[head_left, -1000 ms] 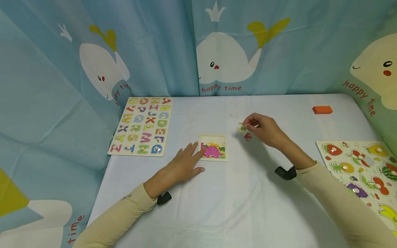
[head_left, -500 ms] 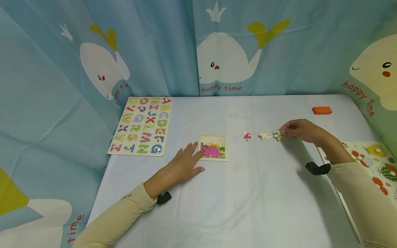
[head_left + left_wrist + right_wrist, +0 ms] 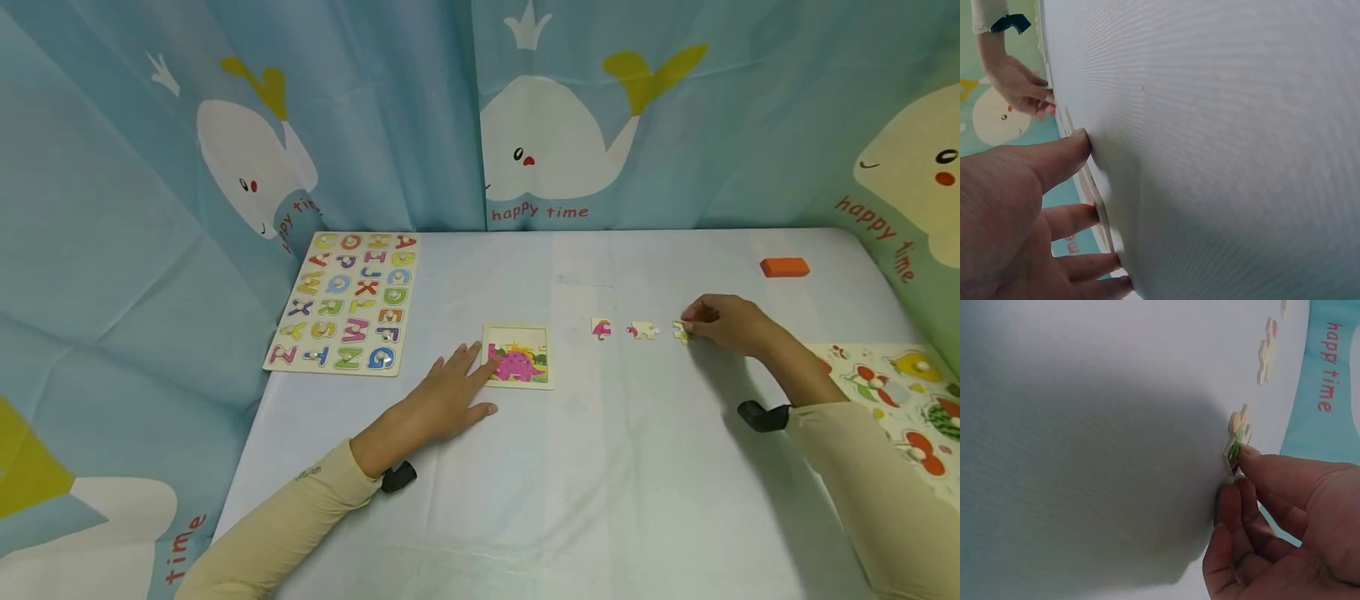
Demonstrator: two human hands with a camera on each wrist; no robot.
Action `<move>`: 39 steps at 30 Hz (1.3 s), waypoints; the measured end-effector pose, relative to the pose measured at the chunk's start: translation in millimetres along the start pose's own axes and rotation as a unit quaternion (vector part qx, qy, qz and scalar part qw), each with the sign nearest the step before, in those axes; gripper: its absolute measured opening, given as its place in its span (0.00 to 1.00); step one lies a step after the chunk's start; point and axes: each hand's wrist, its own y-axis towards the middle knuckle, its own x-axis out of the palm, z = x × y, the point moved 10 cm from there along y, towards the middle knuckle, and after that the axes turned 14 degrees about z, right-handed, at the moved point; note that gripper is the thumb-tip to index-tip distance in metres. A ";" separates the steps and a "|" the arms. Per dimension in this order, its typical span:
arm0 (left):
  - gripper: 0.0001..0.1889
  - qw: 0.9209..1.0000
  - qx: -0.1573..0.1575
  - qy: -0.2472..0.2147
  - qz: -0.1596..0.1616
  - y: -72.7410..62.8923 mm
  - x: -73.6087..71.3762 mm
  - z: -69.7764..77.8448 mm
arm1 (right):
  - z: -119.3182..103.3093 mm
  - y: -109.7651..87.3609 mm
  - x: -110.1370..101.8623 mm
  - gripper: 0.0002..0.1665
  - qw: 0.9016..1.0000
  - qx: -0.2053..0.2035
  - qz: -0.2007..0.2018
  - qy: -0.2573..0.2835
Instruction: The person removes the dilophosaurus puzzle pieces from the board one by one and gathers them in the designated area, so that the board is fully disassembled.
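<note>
R hand (image 3: 723, 323) pinching green pc (image 3: 679, 331) btwn thumb & fingers, at its right side; pc juts left from fingertips, on or just above table (image 3: 585, 483), can't tell which. Long axis unclear. Tray (image 3: 521, 336) well left of grip, past mid pc (image 3: 642, 331) & pink pc (image 3: 601, 328), roughly in line. R hand nearer pc; L hand (image 3: 442, 400) spread, index on tray's left part.
</note>
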 end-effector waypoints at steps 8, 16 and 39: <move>0.39 1.000 -0.001 0.004 -0.007 0.1 0.2 2.1 | -41.4 0.3 -1.0 0.12 0.995 -0.074 0.059 0.006; 0.39 1.000 -0.003 -0.003 -0.005 0.5 -1.0 3.2 | -130.2 -2.7 30.6 0.17 0.988 -0.125 0.068 0.066; 0.38 1.000 0.007 -0.003 0.000 -0.8 -4.7 2.1 | -261.5 -36.1 127.9 0.21 0.951 -0.293 0.051 0.081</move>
